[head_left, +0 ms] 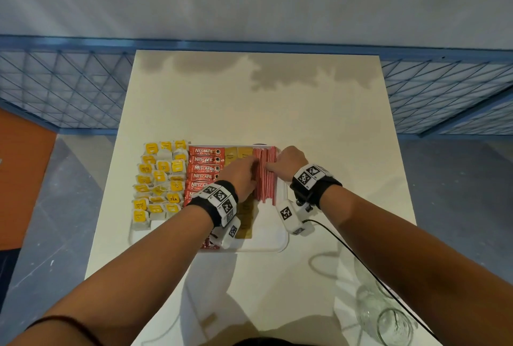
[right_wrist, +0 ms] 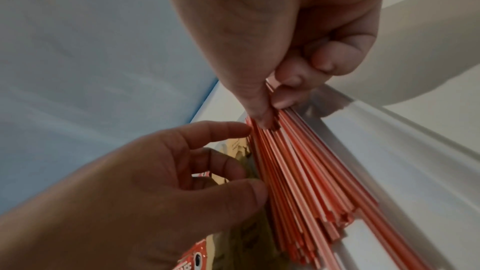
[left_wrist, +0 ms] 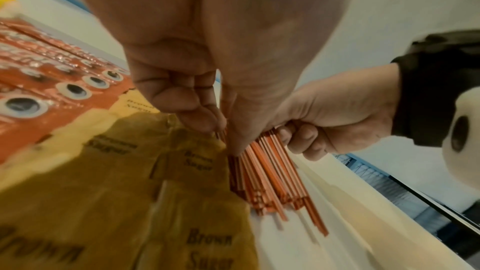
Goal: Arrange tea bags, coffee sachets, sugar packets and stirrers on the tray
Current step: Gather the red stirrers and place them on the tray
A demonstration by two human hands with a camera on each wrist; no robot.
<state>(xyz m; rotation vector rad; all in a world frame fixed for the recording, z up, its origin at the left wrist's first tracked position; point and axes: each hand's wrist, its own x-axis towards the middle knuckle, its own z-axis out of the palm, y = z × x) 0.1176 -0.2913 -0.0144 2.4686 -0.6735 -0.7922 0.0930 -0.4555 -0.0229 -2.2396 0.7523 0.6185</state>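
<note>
Between our two sets of fingers lies the bundle of stirrers (head_left: 266, 175), red-and-white striped, resting lengthwise in the tray (head_left: 273, 240) near its right wall. Our right hand (head_left: 288, 161) has its fingers (right_wrist: 285, 81) curled together on the far right part of the bundle, thumb on top and fingertips tucked under a few stirrers, pinching them. Our left hand (head_left: 240, 176) comes at the bundle from the other side; its fingers (right_wrist: 223, 128) are loosely bent and slightly apart, their tips touching the left edge of the stirrers without closing round them. Just left of those fingers and under the palm lie the sugar packets (left_wrist: 155, 171), brown and labelled "Brown Sugar", flat on the tray. Farther left sit the coffee sachets (head_left: 205, 168) in an overlapping red column, and beyond them the tea bags (head_left: 159, 182) with yellow tags, in rows. The tray rests on the tabletop (head_left: 249, 101). Near our right forearm stands a glass jar (head_left: 388, 323).
</note>
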